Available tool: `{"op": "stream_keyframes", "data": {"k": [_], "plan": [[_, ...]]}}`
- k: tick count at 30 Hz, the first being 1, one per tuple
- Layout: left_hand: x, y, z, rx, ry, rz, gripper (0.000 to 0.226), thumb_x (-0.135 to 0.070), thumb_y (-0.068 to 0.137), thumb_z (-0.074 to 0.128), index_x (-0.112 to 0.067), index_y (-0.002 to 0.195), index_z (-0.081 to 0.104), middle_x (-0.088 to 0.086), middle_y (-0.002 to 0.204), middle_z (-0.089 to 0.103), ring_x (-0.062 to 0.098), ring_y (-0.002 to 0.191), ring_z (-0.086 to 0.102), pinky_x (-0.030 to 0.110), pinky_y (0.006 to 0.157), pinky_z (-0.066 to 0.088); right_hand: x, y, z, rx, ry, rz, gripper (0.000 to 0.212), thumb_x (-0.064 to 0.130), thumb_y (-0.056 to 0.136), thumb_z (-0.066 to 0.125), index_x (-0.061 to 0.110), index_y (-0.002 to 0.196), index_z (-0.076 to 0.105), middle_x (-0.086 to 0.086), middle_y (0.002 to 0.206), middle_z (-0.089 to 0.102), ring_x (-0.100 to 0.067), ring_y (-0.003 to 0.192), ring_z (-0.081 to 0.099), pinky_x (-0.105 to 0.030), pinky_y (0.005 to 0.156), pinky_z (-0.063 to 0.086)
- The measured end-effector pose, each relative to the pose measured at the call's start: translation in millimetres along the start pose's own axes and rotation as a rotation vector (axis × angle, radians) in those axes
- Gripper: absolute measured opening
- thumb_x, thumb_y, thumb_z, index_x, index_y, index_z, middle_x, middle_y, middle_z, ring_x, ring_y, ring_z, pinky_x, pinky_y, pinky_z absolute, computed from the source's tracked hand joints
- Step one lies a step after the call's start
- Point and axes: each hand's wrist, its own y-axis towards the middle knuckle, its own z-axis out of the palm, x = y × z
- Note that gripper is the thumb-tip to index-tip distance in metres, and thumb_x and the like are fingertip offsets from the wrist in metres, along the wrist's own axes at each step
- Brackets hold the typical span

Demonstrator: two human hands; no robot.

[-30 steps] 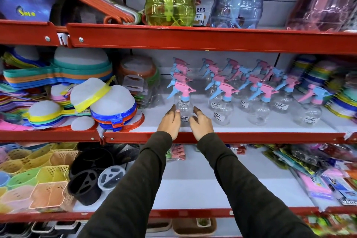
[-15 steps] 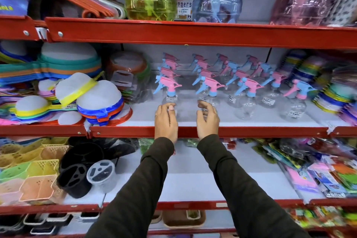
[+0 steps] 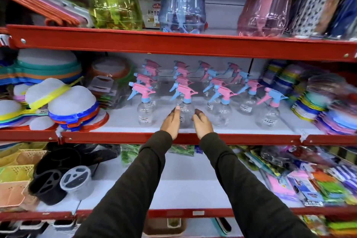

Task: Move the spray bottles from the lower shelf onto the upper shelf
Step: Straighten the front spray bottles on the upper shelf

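Both hands sat open, empty, either side of the front-row spray bottle (image 3: 184,110) on the upper shelf (image 3: 231,138): left hand (image 3: 171,124), right hand (image 3: 201,124), neither gripping. Best nudge its body gently, w/o knocking neighbours, so rows stay straight.

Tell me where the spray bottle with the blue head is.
Head view, middle shelf, far right of the front row: the blue-headed spray bottle stands beside stacked colourful lids.
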Motion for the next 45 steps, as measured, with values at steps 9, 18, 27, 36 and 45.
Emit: {"op": "stream_keyframes", "data": {"k": [9, 18, 27, 36, 45], "plan": [[3, 5, -1, 0.035, 0.008, -0.027, 0.065, -0.059, 0.102, 0.021, -0.021, 0.15, 0.04, 0.007, 0.157, 0.041, 0.024, 0.145, 0.037, 0.03, 0.115, 0.025, -3, 0, -3, 0.043, 0.006, -0.009, 0.054, 0.019, 0.099, 0.041, 0.012, 0.152, 0.031, -0.009, 0.157, 0.038, -0.025, 0.143, 0.037, -0.03, 0.116, 0.028], [6, 4, 2, -0.031, 0.089, 0.002, 0.065, -0.056, 0.103, 0.022, -0.017, 0.153, 0.034, 0.009, 0.159, 0.036, 0.025, 0.146, 0.034, 0.027, 0.114, 0.022, -4, -3, -3, -0.008, 0.054, -0.007, 0.055, 0.019, 0.098, 0.045, 0.012, 0.151, 0.034, -0.01, 0.152, 0.044, -0.026, 0.137, 0.045, -0.03, 0.113, 0.033], [11, -14, 26, -0.302, 0.161, 0.168, 0.039, -0.037, 0.104, 0.031, -0.006, 0.108, 0.055, 0.011, 0.11, 0.054, 0.028, 0.106, 0.053, 0.03, 0.088, 0.036, -15, -11, -23, -0.192, 0.168, -0.077, 0.035, 0.011, 0.096, 0.047, 0.013, 0.129, 0.057, -0.008, 0.126, 0.063, -0.027, 0.113, 0.062, -0.041, 0.106, 0.047], [-33, -16, 92, -0.048, 0.04, 0.11, 0.049, -0.038, 0.107, 0.027, -0.014, 0.146, 0.045, 0.01, 0.151, 0.046, 0.025, 0.14, 0.041, 0.031, 0.117, 0.026, -32, 0, -90, -0.398, 0.123, -0.085, 0.035, 0.01, 0.094, 0.046, 0.012, 0.129, 0.054, -0.01, 0.128, 0.045, -0.02, 0.094, 0.054, -0.029, 0.101, 0.04], [-43, 6, 139, 0.041, 0.041, -0.011, 0.058, -0.048, 0.105, 0.024, -0.019, 0.155, 0.027, 0.009, 0.162, 0.03, 0.026, 0.149, 0.029, 0.033, 0.119, 0.02, -45, 20, -126, -0.095, 0.046, 0.014, 0.051, 0.017, 0.097, 0.042, 0.009, 0.148, 0.038, -0.011, 0.153, 0.041, -0.027, 0.14, 0.04, -0.033, 0.117, 0.03]]}}
